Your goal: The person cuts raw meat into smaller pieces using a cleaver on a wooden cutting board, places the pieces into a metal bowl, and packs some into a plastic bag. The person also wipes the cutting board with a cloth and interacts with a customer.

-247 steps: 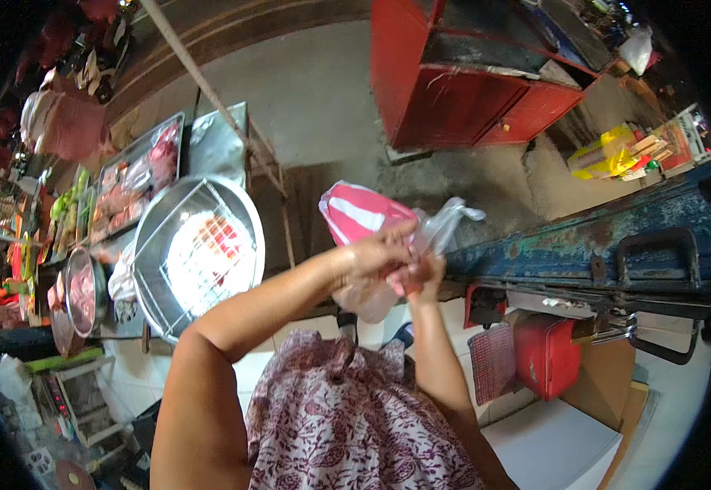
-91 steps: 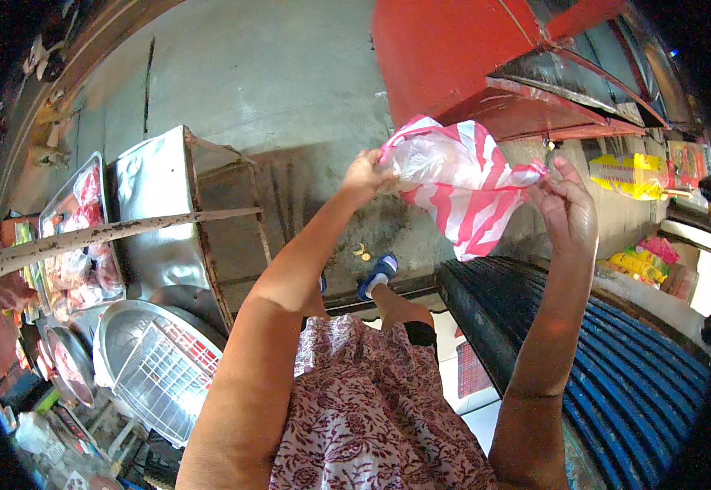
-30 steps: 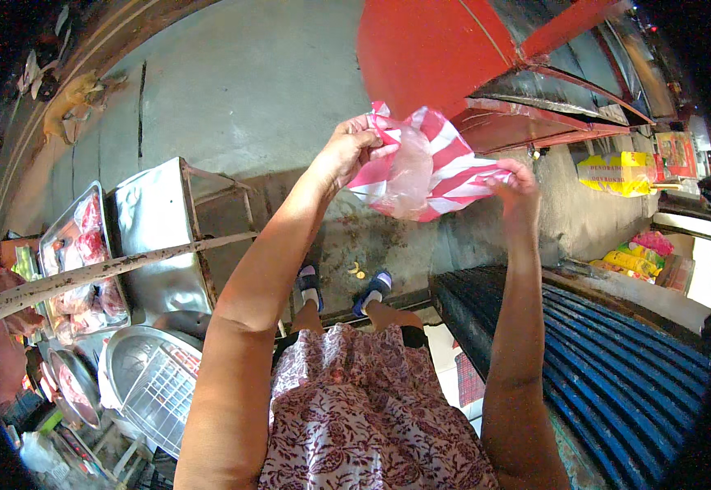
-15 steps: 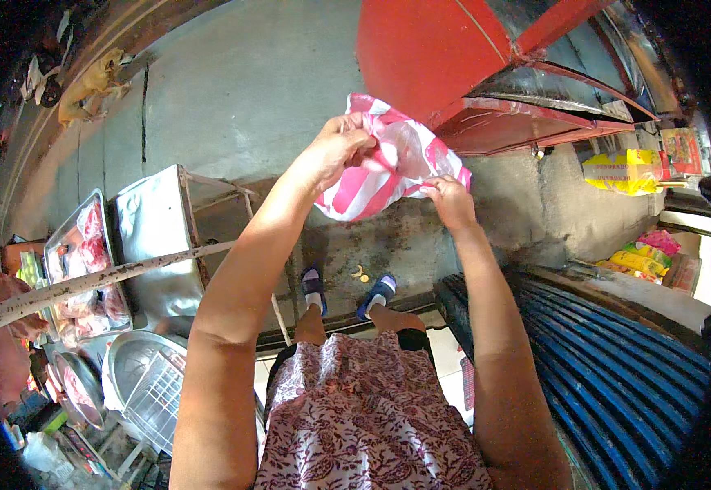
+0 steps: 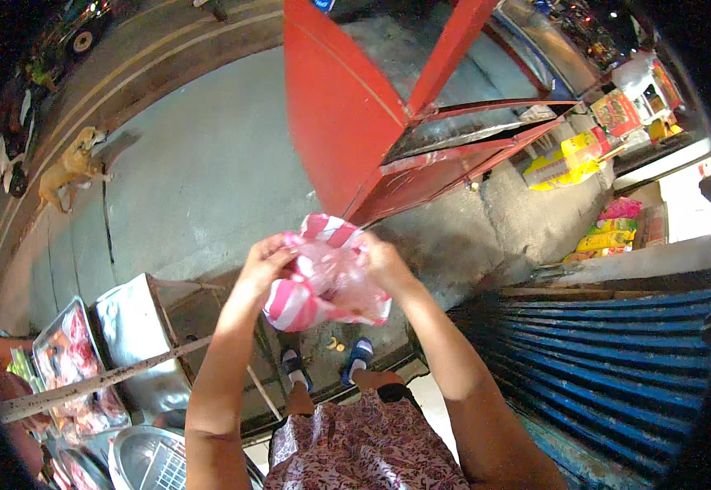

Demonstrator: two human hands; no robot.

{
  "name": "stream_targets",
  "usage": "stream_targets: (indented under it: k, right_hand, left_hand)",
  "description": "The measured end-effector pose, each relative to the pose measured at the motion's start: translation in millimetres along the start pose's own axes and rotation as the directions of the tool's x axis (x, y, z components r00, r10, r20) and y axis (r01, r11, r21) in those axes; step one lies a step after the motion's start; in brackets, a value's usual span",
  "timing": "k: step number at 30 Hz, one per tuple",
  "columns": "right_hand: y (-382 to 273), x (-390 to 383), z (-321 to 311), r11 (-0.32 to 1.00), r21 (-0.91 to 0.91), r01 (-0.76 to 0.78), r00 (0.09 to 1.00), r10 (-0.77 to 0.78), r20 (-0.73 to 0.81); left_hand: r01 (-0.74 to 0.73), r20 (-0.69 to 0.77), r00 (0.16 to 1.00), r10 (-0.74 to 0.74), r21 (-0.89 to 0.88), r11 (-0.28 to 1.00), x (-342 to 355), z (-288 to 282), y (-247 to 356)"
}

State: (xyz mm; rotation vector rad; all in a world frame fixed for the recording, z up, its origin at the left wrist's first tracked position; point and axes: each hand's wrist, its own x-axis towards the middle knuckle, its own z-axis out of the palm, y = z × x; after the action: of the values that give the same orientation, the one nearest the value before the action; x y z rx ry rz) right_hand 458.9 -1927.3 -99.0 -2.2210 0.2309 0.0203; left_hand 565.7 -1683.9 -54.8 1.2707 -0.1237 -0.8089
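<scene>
In the head view, the person's left hand has its fingers clamped on the left rim of a pink-and-white striped bag. The right hand lies against the bag's opposite edge; its fingertips are partly hidden by the film, so whether they are clamped or merely pressed there cannot be told. The striped bag is between the two sets of fingers, its mouth apart, and crumpled clear plastic shows inside it. What that plastic contains is too blurred to tell.

The likeliest trouble is a slip: thin film may slide out of the right fingers if they only press on it, and the mouth could then sag toward that side and spill the clear plastic. Pulling the hands too far apart might stretch or tear the rim near the left fingers. Anything dropped would probably land on the floor, below the fingers, near the sandals and the small yellowish scraps. Just beyond the fingers stands a red cabinet; a careless swing outward could snag the film on its edge.
</scene>
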Motion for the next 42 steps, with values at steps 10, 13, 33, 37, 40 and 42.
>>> stream_targets:
  k: [10, 13, 33, 37, 40, 42]
  right_hand:
    - [-107.0, 5.1, -202.9, 0.949, -0.236, 0.21, 0.976, -0.217, -0.003]
    - [-104.1, 60.5, -260.6, 0.607, -0.675, 0.42, 0.755, -0.647, -0.112]
    - [27.0, 283.9, -332.7, 0.452, -0.79, 0.414, 0.852, -0.497, 0.162]
    - [45.0, 295.7, -322.2, 0.72, -0.611, 0.329, 0.917, -0.399, 0.025]
    - [49.3, 301.6, -322.9, 0.692, -0.676, 0.254, 0.962, -0.249, 0.107]
    - [48.5, 298.3, -329.2, 0.621, -0.741, 0.257, 0.963, -0.227, 0.145]
  left_hand:
    - [-0.241, 0.072, 0.958, 0.278, 0.726, 0.644, -42.4, 27.9, 56.0]
    - [-0.193, 0.013, 0.932, 0.362, 0.863, 0.466, -44.6, 76.9, 82.7]
    - [-0.25, -0.191, 0.796, 0.575, 0.761, 0.598, 243.6, 321.6, 20.1]
    - [-0.274, -0.294, 0.73, 0.617, 0.701, 0.658, 279.3, 354.1, 13.0]
    - [-0.329, -0.228, 0.881, 0.415, 0.336, 0.883, 293.8, 353.8, 11.5]
    - [-0.259, -0.223, 0.904, 0.363, 0.389, 0.884, 294.1, 347.6, 10.5]
